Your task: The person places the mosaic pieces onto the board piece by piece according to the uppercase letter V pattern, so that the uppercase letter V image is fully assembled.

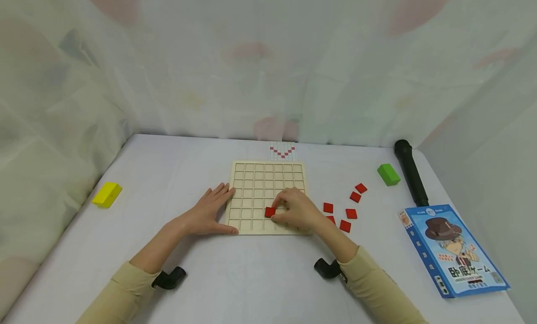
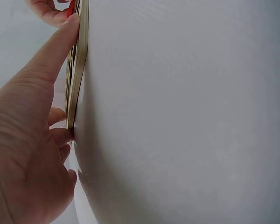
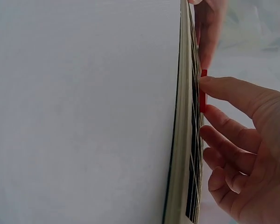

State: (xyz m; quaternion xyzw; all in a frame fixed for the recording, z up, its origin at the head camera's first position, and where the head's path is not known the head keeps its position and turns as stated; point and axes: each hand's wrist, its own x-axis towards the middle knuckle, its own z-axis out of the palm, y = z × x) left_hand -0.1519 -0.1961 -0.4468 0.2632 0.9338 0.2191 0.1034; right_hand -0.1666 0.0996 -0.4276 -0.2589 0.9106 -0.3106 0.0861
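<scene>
A pale wooden grid board (image 1: 268, 184) lies flat in the middle of the white table. My left hand (image 1: 208, 213) rests against its left edge with straight fingers, thumb along the front corner; the left wrist view shows the left hand (image 2: 32, 140) touching the board's rim (image 2: 77, 79). My right hand (image 1: 295, 210) pinches a red square tile (image 1: 270, 212) over a cell in the board's lower rows. In the right wrist view the red tile (image 3: 203, 91) sits between thumb and finger against the board (image 3: 181, 140). Several loose red tiles (image 1: 350, 214) lie right of the board.
A small pattern card (image 1: 283, 151) with a red V lies behind the board. A yellow block (image 1: 107, 194) sits far left, a green block (image 1: 388, 174) and a black cylinder (image 1: 411, 177) far right. A blue game box (image 1: 453, 249) lies at the front right. Curtains surround the table.
</scene>
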